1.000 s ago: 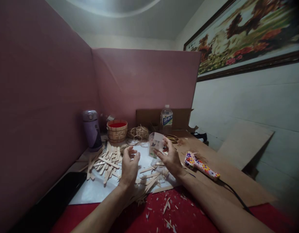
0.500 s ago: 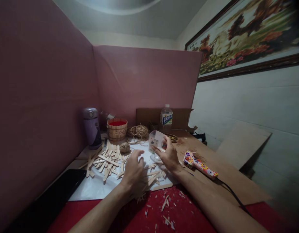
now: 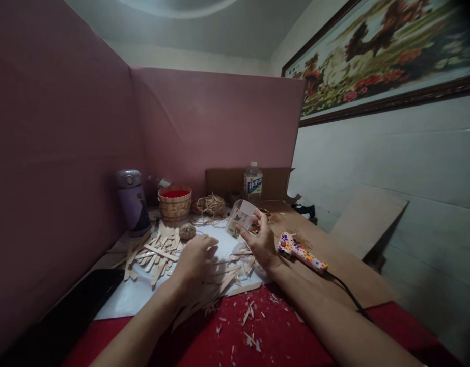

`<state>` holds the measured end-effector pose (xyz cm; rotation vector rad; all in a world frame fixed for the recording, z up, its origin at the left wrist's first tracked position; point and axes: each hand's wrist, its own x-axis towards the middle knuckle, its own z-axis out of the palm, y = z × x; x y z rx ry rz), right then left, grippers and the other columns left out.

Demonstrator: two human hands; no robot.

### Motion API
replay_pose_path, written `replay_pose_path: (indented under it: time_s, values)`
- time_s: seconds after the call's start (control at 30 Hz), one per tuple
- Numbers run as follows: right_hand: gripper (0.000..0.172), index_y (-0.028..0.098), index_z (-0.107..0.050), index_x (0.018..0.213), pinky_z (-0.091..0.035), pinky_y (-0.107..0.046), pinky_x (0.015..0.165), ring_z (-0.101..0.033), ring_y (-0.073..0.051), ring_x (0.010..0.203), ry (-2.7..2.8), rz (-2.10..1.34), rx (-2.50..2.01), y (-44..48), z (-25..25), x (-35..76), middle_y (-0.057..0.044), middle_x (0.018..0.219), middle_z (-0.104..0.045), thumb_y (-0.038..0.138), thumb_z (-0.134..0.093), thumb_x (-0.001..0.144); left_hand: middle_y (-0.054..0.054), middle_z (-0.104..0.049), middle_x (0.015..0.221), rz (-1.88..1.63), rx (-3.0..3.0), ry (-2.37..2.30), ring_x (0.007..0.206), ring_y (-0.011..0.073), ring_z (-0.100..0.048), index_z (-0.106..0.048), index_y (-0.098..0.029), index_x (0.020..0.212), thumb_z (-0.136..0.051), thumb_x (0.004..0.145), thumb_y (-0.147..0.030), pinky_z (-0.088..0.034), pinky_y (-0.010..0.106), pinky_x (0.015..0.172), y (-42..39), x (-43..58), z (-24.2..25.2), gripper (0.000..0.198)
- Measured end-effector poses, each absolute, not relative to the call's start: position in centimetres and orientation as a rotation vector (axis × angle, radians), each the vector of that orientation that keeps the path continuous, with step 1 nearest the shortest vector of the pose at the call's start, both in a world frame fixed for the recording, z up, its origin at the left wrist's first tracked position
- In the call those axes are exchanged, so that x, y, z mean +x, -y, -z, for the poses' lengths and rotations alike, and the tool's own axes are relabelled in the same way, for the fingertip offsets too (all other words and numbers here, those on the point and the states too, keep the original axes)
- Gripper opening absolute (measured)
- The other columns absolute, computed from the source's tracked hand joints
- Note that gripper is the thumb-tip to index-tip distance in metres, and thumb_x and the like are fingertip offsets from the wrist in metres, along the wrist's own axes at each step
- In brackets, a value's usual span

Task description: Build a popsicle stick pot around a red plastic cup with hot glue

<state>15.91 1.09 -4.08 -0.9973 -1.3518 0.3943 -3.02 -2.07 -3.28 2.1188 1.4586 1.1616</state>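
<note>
My right hand (image 3: 262,243) grips a small clear plastic cup (image 3: 238,220) with a printed butterfly and leaf pattern, tilted above the white sheet (image 3: 120,296). Thumb and fingers close on its right side. To the left, my left hand (image 3: 196,257) hovers over the wooden craft sticks (image 3: 225,278), its fingers loosely bent and apart, with nothing visible in them. A small ball of twine (image 3: 187,232) sits just beyond that hand. More craft sticks (image 3: 160,255) lie in a loose heap left of it.
A floral hot glue gun (image 3: 301,252) rests on cardboard at right, its cord trailing forward. At the back stand a purple flask (image 3: 132,204), a stick-covered basket (image 3: 175,206), a twine coil (image 3: 210,205) and a bottle (image 3: 253,184). Wood scraps litter the red cloth (image 3: 204,341).
The cup has tilted further in my right hand. My left hand has drawn slightly back from it. The whole view has shifted, so the scene sits further left.
</note>
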Motion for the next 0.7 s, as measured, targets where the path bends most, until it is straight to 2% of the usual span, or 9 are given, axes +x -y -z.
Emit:
replay_pose_path:
  time_s: [0.07, 0.17, 0.3, 0.47, 0.57, 0.7]
  values:
    - [0.075, 0.014, -0.045, 0.128, -0.050, -0.040, 0.080, -0.061, -0.028, 0.101, 1.365, -0.400, -1.005, -0.8, 4.0, 15.9, -0.017, 0.117, -0.063, 0.050, -0.072, 0.068, 0.007, -0.066, 0.080, -0.973, 2.223, -1.646, 0.078, 0.0225, -0.055, -0.070, -0.021, 0.074, -0.059, 0.073, -0.026, -0.038, 0.033, 0.073, 1.9, -4.1, 2.9, 0.012]
    - [0.076, 0.012, -0.045, 0.128, -0.050, -0.039, 0.079, -0.061, -0.028, 0.101, 1.382, -0.405, -1.010, -0.6, 3.9, 15.9, -0.018, 0.118, -0.063, 0.050, -0.073, 0.068, 0.004, -0.065, 0.074, -0.834, 2.227, -1.664, 0.069, 0.0190, -0.054, -0.069, -0.021, 0.077, -0.057, 0.075, -0.031, -0.036, 0.029, 0.064, 2.2, -5.0, 2.2, 0.016]
    - [0.079, 0.012, -0.045, 0.129, -0.050, -0.038, 0.077, -0.061, -0.028, 0.099, 1.373, -0.411, -1.007, -0.4, 3.8, 16.1, -0.019, 0.118, -0.063, 0.052, -0.073, 0.067, 0.002, -0.059, 0.062, -0.724, 2.268, -1.690, 0.060, 0.0160, -0.050, -0.063, -0.020, 0.063, -0.054, 0.075, -0.033, -0.029, 0.026, 0.056, 3.2, -5.8, 0.9, 0.021]
    - [0.080, 0.013, -0.045, 0.128, -0.050, -0.038, 0.074, -0.062, -0.024, 0.087, 1.376, -0.422, -1.004, -0.6, 4.0, 16.3, -0.018, 0.116, -0.063, 0.055, -0.073, 0.066, -0.001, -0.061, 0.062, -0.380, 2.188, -1.715, 0.058, 0.0157, -0.050, -0.064, -0.021, 0.063, -0.071, 0.052, -0.034, -0.026, 0.025, 0.049, 4.5, -6.8, -0.1, 0.018]
    - [0.080, 0.013, -0.046, 0.128, -0.050, -0.038, 0.073, -0.062, -0.024, 0.084, 1.385, -0.411, -0.994, -0.6, 4.0, 16.3, -0.019, 0.117, -0.063, 0.055, -0.073, 0.066, 0.000, -0.061, 0.060, -0.295, 2.223, -1.692, 0.056, 0.0158, -0.050, -0.064, -0.021, 0.061, -0.066, 0.056, -0.031, -0.026, 0.025, 0.048, 5.1, -6.2, 0.4, 0.012]
    - [0.080, 0.013, -0.046, 0.128, -0.051, -0.036, 0.069, -0.062, -0.022, 0.081, 1.386, -0.404, -0.991, -0.7, 4.1, 16.3, -0.019, 0.117, -0.062, 0.054, -0.074, 0.066, 0.001, -0.061, 0.056, -0.394, 2.271, -1.551, 0.054, 0.0145, -0.049, -0.065, -0.019, 0.059, -0.057, 0.063, -0.022, -0.028, 0.025, 0.050, 4.9, -4.8, 1.1, 0.009]
